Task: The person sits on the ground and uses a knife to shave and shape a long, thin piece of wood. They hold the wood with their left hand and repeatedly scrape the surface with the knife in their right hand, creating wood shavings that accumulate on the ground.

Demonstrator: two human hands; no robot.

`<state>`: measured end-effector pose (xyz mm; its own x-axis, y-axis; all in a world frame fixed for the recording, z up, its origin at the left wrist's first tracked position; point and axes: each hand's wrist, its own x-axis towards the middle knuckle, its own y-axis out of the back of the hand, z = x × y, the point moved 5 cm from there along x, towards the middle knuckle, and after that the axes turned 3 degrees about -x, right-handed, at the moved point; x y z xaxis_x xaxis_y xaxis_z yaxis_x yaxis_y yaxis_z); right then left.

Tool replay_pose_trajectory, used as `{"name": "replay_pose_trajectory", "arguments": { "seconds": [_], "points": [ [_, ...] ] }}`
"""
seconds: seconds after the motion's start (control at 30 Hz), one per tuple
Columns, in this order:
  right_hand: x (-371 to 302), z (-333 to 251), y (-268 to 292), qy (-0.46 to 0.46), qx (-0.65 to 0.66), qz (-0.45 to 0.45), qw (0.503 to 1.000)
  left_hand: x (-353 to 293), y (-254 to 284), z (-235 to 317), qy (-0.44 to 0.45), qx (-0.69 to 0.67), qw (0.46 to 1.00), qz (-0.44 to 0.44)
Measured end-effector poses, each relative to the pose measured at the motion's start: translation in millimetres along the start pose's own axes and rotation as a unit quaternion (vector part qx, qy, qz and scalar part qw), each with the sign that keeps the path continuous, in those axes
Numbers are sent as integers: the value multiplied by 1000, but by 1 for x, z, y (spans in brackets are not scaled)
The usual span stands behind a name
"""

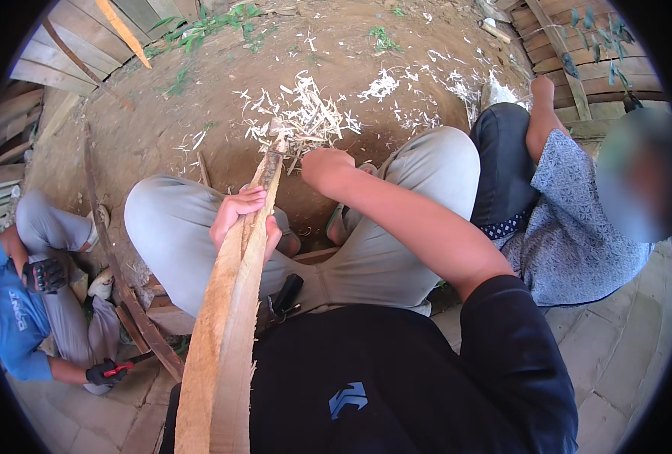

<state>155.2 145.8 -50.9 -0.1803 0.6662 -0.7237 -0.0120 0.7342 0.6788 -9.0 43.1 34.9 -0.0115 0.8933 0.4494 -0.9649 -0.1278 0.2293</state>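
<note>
A long, rough-hewn piece of pale wood runs from the lower edge up between my knees, its narrower end pointing away from me. My left hand is wrapped round it partway up, fingers over the top and side. Beyond that, my right hand is a closed fist just right of the wood's far end. A thin dark knife blade reaches from this fist across the far end; the handle is hidden inside my fingers. Pale curled shavings lie heaped on the ground around that end.
At left, a co-worker in a blue shirt wears dark gloves and holds a red-handled tool. A long dark strip of wood leans between us. Another person in a patterned garment sits close on my right. Plank walls border the dirt ground.
</note>
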Motion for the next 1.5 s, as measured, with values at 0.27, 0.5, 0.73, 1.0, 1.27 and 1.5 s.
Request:
{"name": "replay_pose_trajectory", "arguments": {
  "seconds": [0.27, 0.5, 0.73, 1.0, 1.27, 1.5],
  "points": [
    [30, 3, -29, -29, 40, 49, 998, 3, -1, -1, -2, 1, 1000, -7],
    [62, 7, -35, -42, 33, 44, 998, 5, -1, 2, 2, 6, 1000, -7],
    [84, 24, -48, -68, 48, 46, 996, 2, -1, 1, 4, -2, 1000, 8],
    [31, 18, -3, 3, -19, 6, 1000, 0, 1, -3, 1, -20, 999, 24],
    [-4, 8, 23, 24, -82, -30, 996, -1, 4, -4, 1, 5, 1000, 8],
    [9, 0, 6, -1, -52, -1, 999, 1, 5, -3, 7, -4, 1000, 15]
  ]
}}
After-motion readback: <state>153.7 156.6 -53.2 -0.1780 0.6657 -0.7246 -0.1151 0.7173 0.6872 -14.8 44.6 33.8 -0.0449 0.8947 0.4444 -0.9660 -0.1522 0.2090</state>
